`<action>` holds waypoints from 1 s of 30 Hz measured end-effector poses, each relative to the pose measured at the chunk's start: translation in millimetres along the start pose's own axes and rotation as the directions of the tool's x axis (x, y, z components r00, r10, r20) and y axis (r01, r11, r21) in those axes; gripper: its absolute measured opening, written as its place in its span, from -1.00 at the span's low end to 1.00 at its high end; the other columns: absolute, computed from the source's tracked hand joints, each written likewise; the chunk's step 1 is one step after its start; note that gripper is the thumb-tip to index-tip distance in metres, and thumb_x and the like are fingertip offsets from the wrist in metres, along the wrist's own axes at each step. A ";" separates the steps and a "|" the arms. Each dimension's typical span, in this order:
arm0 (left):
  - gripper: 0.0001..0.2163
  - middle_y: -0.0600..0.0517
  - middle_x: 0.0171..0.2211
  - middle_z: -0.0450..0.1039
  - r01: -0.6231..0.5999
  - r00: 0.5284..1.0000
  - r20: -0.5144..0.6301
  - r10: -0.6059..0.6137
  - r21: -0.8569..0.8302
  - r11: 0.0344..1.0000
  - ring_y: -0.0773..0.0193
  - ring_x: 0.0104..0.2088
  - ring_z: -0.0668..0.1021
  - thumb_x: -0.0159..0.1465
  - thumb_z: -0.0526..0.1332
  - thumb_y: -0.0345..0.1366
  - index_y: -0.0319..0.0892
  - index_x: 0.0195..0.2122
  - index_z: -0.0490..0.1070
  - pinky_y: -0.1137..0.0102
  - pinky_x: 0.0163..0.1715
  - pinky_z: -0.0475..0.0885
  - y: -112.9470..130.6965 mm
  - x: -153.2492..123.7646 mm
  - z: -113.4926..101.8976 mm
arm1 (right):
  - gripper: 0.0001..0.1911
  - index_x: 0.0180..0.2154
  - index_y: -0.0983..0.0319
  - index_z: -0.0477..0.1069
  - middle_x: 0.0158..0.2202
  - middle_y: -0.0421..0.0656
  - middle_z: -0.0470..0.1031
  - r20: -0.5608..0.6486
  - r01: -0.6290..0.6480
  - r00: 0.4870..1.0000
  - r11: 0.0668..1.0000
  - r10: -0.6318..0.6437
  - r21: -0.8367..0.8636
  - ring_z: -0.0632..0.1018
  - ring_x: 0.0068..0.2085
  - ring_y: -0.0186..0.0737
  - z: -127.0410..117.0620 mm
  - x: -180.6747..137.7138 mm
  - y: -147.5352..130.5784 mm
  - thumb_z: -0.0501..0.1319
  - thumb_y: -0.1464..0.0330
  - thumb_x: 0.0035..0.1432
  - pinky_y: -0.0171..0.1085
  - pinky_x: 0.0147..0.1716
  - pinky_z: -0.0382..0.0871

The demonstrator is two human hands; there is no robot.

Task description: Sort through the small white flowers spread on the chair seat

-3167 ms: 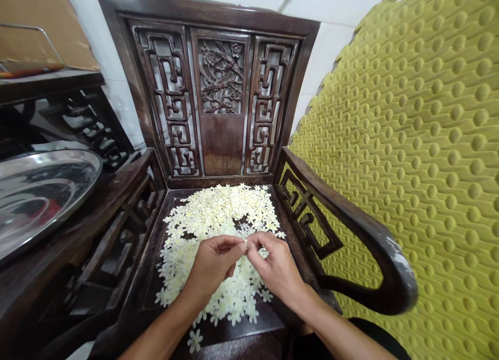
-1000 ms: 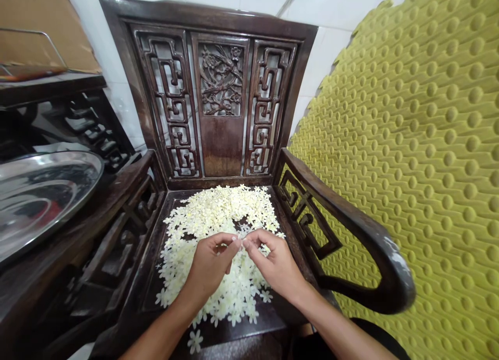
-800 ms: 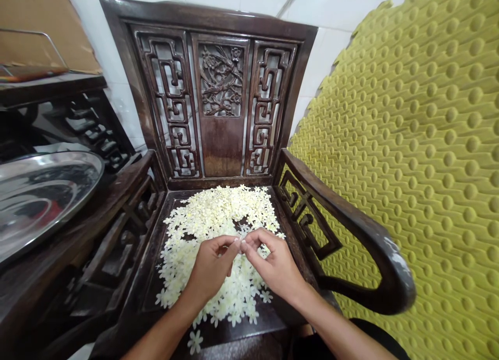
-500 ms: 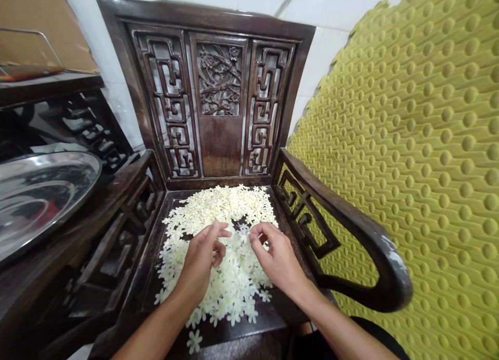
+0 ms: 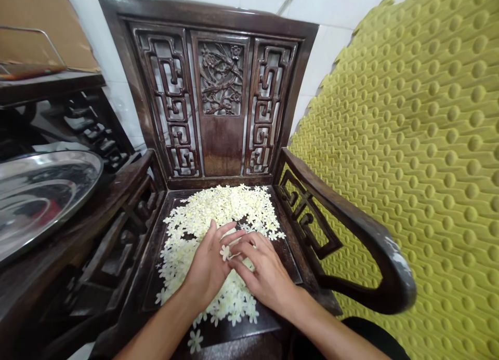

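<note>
A heap of small white-and-cream five-petalled flowers (image 5: 222, 207) covers most of the dark wooden chair seat (image 5: 286, 261). My left hand (image 5: 206, 264) and my right hand (image 5: 265, 271) lie close together over the heap, touching the blossoms, with fingers spread. One loose flower (image 5: 225, 252) sits against the left hand's fingers, near the right hand's fingertips. Neither hand visibly closes on it. The hands hide the middle of the heap.
The seat belongs to a carved dark wood armchair (image 5: 222, 147) with a lattice back. A steel tray (image 5: 47, 199) rests at left, and a yellow-green dimpled foam mat (image 5: 409, 168) stands at right beyond the armrest (image 5: 351, 214). White tile wall (image 5: 323, 53) is behind.
My hands have come apart from their fingertip pinch, then moved down and together onto the heap. Their fingers are now spread, and a single flower shows by the left hand.
</note>
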State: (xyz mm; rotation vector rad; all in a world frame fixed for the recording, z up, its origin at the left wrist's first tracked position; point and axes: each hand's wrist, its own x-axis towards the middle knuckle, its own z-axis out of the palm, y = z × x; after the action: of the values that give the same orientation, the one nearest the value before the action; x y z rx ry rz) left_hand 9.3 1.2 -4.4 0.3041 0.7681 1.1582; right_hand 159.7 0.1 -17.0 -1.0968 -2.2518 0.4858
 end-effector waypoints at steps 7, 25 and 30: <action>-0.48 -0.18 0.03 0.47 0.038 0.996 0.079 -0.041 0.040 0.998 0.13 -0.12 0.55 0.31 0.08 0.09 -0.21 0.09 0.40 0.31 -0.13 0.46 -2.3 -2.9 2.9 | -0.87 -0.16 0.16 0.41 -0.12 -0.11 0.46 -0.042 0.036 0.998 0.999 -0.036 -0.005 0.42 -0.09 -0.09 -3.4 -1.3 -3.8 0.19 0.44 0.25 -0.12 -0.09 0.26; -0.79 -0.02 -0.30 0.52 -0.280 0.955 0.036 0.293 0.425 0.861 0.21 -0.23 0.54 0.22 0.30 -0.14 -0.18 -0.26 0.50 0.32 -0.13 0.43 -13.3 5.5 -9.6 | -0.81 -0.30 0.18 0.42 -0.34 -0.18 0.48 -0.143 -0.106 0.983 0.993 0.111 0.046 0.45 -0.24 -0.19 -12.2 8.1 8.4 0.07 0.41 0.35 -0.17 -0.13 0.17; -0.84 0.02 -0.43 0.51 -0.372 0.919 0.121 0.376 0.584 0.722 0.27 -0.37 0.51 0.19 0.32 -0.20 -0.20 -0.35 0.53 0.39 -0.27 0.42 -11.4 2.4 -10.0 | -0.77 -0.32 0.19 0.41 -0.35 -0.17 0.46 -0.158 -0.113 0.981 0.994 0.112 0.006 0.43 -0.25 -0.18 -13.7 8.1 10.6 0.04 0.41 0.37 -0.18 -0.16 0.18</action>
State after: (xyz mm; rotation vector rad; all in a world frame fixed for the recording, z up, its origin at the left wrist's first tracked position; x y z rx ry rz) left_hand 10.9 -2.8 -19.1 1.0333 1.1077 1.2674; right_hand 170.7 13.9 -9.5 -1.2252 -2.0627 0.4255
